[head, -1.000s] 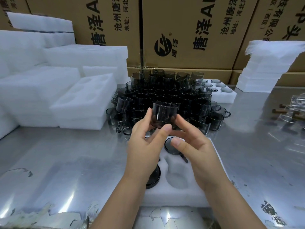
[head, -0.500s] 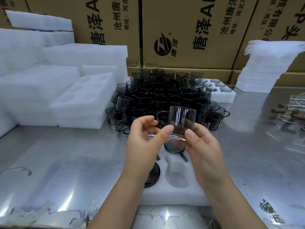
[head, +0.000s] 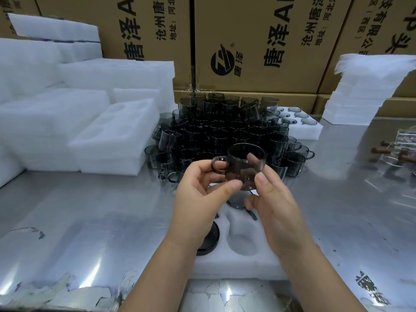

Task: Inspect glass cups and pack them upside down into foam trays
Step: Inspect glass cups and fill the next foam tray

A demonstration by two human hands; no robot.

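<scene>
I hold a smoky grey glass cup in front of me, above the foam tray. Its handle points left. My left hand pinches the cup near its handle and lower edge. My right hand grips its right side, with a finger seen through the glass. In the tray, two dark cups sit upside down: one at the left, one further back, partly hidden by my hands. One tray hole holds nothing. A heap of grey cups lies behind.
Stacks of white foam trays stand at the left, a filled foam tray behind the heap and foam sheets at the right. Cardboard boxes line the back. Clear glassware lies at the right edge of the metal table.
The cup has been turned between my hands; its handle now sticks out to the left. Both hands stayed above the tray.
</scene>
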